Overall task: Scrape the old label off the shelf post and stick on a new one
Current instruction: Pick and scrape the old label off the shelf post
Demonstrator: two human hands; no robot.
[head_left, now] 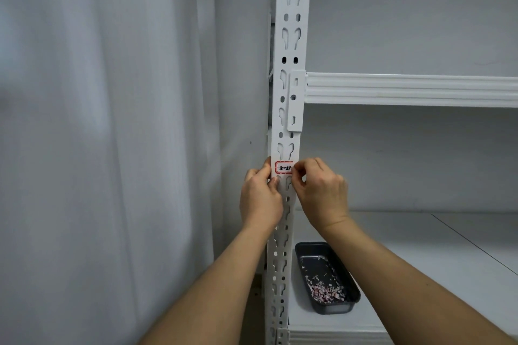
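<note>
a: where is the label, and what does it look like?

b: the label (283,168) is a small white sticker with a red border and dark handwriting. it sits on the front face of the white shelf post (291,45), below the bracket where a shelf beam (409,89) joins the post.

a: what are the hands doing?

b: the left hand (260,199) has its fingers curled around the post's left edge, fingertips at the label's left end. the right hand (319,190) pinches the label's right end between thumb and curled fingers.

a: and the surroundings?

b: the post is upright, punched with pairs of oval holes and keyhole slots. to its right are white shelves against a pale wall. on the lower shelf (420,260), just beside the post, a dark rectangular tray (350,288) holds a heap of pink and white paper scraps (326,290). to the left of the post hangs a pale grey curtain (112,120) in soft folds.

a: anything unclear?

b: the right fingers cover the label's right end, so the writing cannot be read in full. whether the label is fully stuck down cannot be told. both forearms are cut off at the bottom edge, and the post runs out of frame at top and bottom.
</note>
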